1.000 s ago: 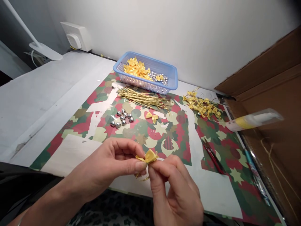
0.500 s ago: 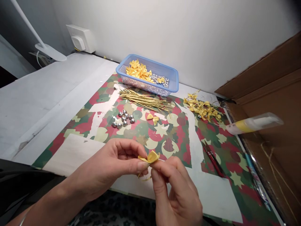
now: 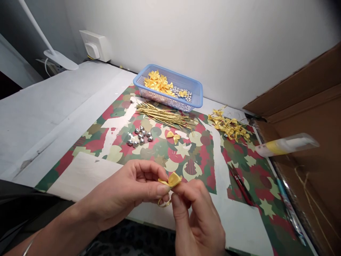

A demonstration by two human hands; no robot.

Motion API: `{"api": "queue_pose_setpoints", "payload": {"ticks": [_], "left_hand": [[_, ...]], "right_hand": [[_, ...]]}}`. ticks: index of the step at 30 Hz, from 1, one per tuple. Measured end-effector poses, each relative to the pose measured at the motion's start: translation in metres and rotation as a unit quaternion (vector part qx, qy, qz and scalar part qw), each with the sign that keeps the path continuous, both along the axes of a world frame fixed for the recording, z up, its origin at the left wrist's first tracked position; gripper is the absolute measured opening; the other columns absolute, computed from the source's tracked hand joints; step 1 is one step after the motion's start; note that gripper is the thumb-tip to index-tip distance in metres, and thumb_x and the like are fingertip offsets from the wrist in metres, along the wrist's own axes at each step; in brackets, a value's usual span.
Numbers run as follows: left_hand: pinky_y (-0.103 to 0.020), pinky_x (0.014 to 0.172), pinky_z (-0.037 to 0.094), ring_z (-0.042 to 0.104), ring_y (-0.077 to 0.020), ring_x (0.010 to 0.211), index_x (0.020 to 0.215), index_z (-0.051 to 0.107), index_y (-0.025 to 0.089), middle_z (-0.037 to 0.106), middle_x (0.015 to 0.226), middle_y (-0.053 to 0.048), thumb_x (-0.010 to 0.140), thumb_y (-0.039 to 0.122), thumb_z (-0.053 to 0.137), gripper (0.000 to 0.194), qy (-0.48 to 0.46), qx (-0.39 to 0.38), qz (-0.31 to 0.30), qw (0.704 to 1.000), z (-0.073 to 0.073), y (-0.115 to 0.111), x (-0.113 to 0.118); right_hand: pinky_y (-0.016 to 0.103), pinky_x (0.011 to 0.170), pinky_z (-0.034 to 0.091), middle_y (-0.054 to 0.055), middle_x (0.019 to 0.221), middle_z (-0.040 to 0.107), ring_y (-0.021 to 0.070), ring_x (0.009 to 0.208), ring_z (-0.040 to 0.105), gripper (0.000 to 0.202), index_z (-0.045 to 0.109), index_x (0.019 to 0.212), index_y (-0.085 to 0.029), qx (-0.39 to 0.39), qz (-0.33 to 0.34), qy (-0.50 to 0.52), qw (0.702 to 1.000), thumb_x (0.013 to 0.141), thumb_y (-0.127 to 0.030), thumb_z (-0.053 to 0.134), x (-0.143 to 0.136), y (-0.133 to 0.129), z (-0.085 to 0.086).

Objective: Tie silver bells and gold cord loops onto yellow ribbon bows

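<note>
1. Head view: my left hand (image 3: 130, 188) has its fingers pinched snug on a yellow bow (image 3: 174, 179), up over the worktop's (image 3: 66, 96) near side.
2. Loose silver pieces (image 3: 139, 137) lie beyond it, gold wires (image 3: 163, 115) just behind those.
3. A gold loop (image 3: 164, 204) shows below the bow.
4. Right hand (image 3: 199, 213): fingers almost together, touching the bow's right side; can't tell what's between them tbh.
5. Over right, a bow pile (image 3: 229, 126).

The bow (image 3: 174, 180) was yellow, the wires (image 3: 160, 115) gold, the beads (image 3: 140, 136) silver, the basket (image 3: 197, 96) blue; the paper (image 3: 202, 169) had red, green, cream shapes.
</note>
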State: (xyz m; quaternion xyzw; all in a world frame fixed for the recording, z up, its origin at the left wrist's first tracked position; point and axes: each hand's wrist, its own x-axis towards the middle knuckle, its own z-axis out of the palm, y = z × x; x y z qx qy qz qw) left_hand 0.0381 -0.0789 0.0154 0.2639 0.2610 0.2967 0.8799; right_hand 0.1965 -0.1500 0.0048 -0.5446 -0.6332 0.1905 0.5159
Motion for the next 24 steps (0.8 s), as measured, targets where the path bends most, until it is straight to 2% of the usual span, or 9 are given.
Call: {"api": "queue_pose_setpoints", "payload": {"ticks": [7,16,20,24], "left_hand": [[-0.015,0.069,0.051,0.065,-0.0067,0.069,0.085,0.078,0.015,0.074,0.072,0.001,0.084,0.013,0.084,0.006,-0.001,-0.013,-0.006,1.0,-0.001,0.0,0.001],[-0.016,0.07,0.051,0.065,-0.0066,0.069,0.083,0.078,0.015,0.075,0.074,0.001,0.084,0.011,0.083,0.007,0.002,-0.011,-0.007,1.0,-0.001,-0.002,0.001],[-0.016,0.07,0.051,0.064,-0.0071,0.069,0.084,0.078,0.015,0.074,0.073,0.001,0.084,0.015,0.084,0.006,0.025,0.013,0.0,1.0,0.0,0.0,-0.002],[-0.017,0.069,0.05,0.065,-0.008,0.07,0.084,0.079,0.016,0.076,0.074,0.0,0.085,0.017,0.084,0.005,0.044,0.035,0.008,0.998,0.0,0.002,-0.004]], "right_hand": [[0.024,0.053,0.04,-0.002,0.077,0.058,0.0129,0.065,0.054,0.018,0.066,0.095,-0.023,-0.021,-0.021,0.03,0.999,0.097,-0.007,0.058,-0.003,-0.001,-0.003],[0.023,0.058,0.042,-0.004,0.076,0.057,0.0119,0.065,0.052,0.019,0.065,0.093,-0.025,-0.036,-0.031,0.064,0.997,0.098,-0.009,0.057,-0.007,0.0,-0.003],[0.023,0.061,0.045,-0.004,0.076,0.061,0.0124,0.066,0.054,0.017,0.069,0.094,-0.027,-0.059,-0.006,0.057,0.997,0.096,-0.011,0.063,-0.001,0.002,0.001],[0.024,0.07,0.05,-0.001,0.089,0.069,0.0146,0.077,0.062,0.023,0.071,0.1,-0.029,-0.07,0.035,0.084,0.993,0.096,-0.009,0.059,0.004,0.002,0.004]]}}
